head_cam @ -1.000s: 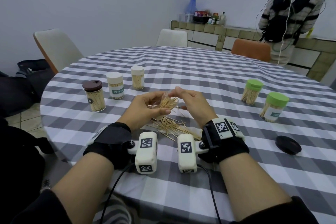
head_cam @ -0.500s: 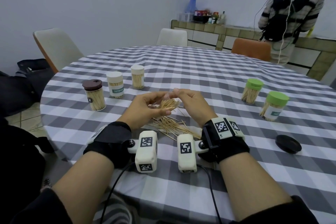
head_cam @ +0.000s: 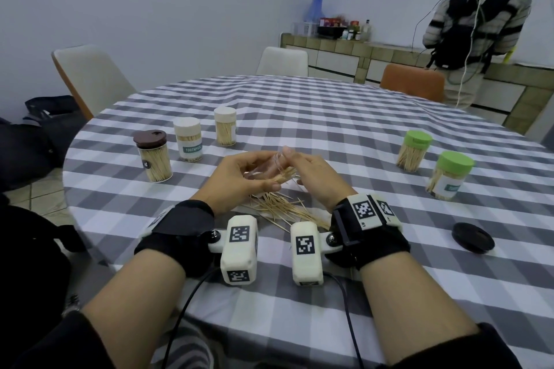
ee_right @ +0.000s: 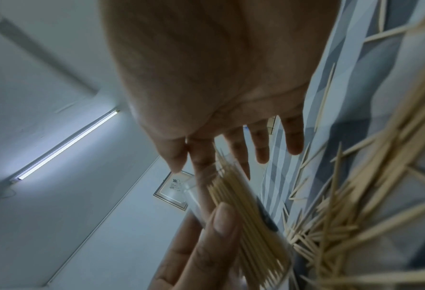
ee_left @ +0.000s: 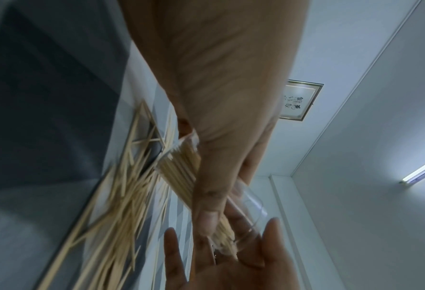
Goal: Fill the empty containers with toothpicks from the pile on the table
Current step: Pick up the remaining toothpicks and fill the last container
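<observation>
While the left hand (head_cam: 239,177) wraps a clear container (head_cam: 271,166) tilted on its side above the pile of toothpicks (head_cam: 284,210), the right hand (head_cam: 314,177) sits at the container's mouth with fingers mostly straight, touching the bundle of toothpicks (ee_right: 251,215) partly inside it. Left thumb lies along the container wall in the wrist views. Pile is spread on the checked worktop (head_cam: 329,135) just below and behind both hands, near the front edge. Left of hands: brown-lid jar (head_cam: 153,156), white-lid labelled jar (head_cam: 189,139), another white-lid jar (head_cam: 225,126), all upright, filled, in a row, well apart from the hands. Right: two green-lid jars (head_cam: 415,150) (head_cam: 451,174), also apart. Black lid (head_cam: 473,237) lies flat near the right front edge. Open cloth between hands and jars on both sides and across the far half. Chairs (head_cam: 90,78) ring the far rim; a standing person (head_cam: 476,27) is by the counter beyond.
</observation>
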